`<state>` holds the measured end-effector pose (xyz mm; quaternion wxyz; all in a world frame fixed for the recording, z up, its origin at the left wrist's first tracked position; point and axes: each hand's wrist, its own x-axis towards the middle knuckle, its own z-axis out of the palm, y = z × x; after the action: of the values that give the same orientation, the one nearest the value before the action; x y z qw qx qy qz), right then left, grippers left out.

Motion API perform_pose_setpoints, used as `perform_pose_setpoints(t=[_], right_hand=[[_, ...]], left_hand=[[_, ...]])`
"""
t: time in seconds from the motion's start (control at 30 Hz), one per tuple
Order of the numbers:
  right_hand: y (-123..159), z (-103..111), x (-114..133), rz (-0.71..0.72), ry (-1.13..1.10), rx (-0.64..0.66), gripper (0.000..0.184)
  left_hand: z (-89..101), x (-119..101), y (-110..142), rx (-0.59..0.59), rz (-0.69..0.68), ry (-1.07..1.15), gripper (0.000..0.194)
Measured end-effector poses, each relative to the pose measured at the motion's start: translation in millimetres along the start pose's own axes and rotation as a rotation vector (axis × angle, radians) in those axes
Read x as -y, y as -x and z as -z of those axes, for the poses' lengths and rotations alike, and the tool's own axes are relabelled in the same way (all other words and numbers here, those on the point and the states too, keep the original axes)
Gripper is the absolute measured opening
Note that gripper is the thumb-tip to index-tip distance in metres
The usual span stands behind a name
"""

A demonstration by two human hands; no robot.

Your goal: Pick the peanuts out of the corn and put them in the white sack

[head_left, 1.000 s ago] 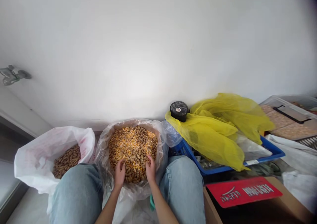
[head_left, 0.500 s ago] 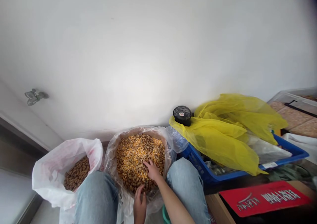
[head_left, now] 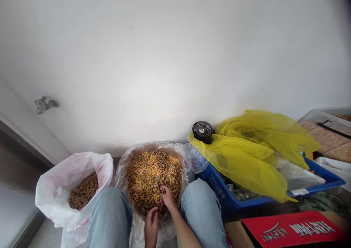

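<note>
Between my knees stands a clear plastic bag (head_left: 122, 167) filled with a mix of corn kernels and peanuts (head_left: 153, 175). My right hand (head_left: 166, 197) rests on the near side of that mix, fingers curled down into it. My left hand (head_left: 151, 223) hovers just in front of the bag's near rim, fingers cupped; whether it holds anything is hidden. To the left sits a white bag (head_left: 55, 189) holding peanuts in their shells (head_left: 83, 190).
My legs in light blue jeans (head_left: 109, 218) flank the middle bag. On the right a blue plastic crate (head_left: 274, 195) carries yellow mesh (head_left: 252, 149) and a small black fan (head_left: 202, 131). A cardboard box with a red label (head_left: 293, 229) stands at the lower right. A white wall is behind.
A second ago both hands lay side by side in the mix. The left hand has drawn back to the bag's near rim; the right hand stayed in the mix and curled its fingers.
</note>
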<state>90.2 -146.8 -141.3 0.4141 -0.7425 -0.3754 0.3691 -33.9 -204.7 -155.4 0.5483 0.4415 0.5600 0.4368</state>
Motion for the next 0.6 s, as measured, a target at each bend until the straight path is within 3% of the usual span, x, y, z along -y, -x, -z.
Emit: perform_pose_setpoints(t=[0.07, 0.17, 0.23, 0.3, 0.47, 0.6], right_hand=[[7.7, -3.5, 3.6, -0.072, -0.121, -0.027, 0.018], [22.1, -5.9, 11.5, -0.217, -0.627, -0.064, 0.024], [33.6, -5.0, 16.5, -0.276, -1.001, -0.026, 0.032], [46.9, -4.3, 19.2, -0.298, -1.199, 0.067, 0.038], [81.7, -10.6, 18.4, -0.375, -1.243, 0.334, 0.038], [98.2, -15.9, 22.2, -0.327, -1.051, 0.39, 0.036]], left_hand=[[2.4, -4.1, -1.2, -0.019, 0.064, 0.103, 0.024], [7.8, -10.7, -4.8, -0.046, 0.216, 0.379, 0.021], [10.8, -15.7, -7.1, -0.068, 0.328, 0.606, 0.02], [11.8, -21.5, -8.1, -0.077, 0.427, 0.781, 0.022], [6.8, -36.9, -4.2, 0.03, 0.563, 0.969, 0.024], [3.7, -38.4, -1.2, -0.023, 0.559, 0.978, 0.02]])
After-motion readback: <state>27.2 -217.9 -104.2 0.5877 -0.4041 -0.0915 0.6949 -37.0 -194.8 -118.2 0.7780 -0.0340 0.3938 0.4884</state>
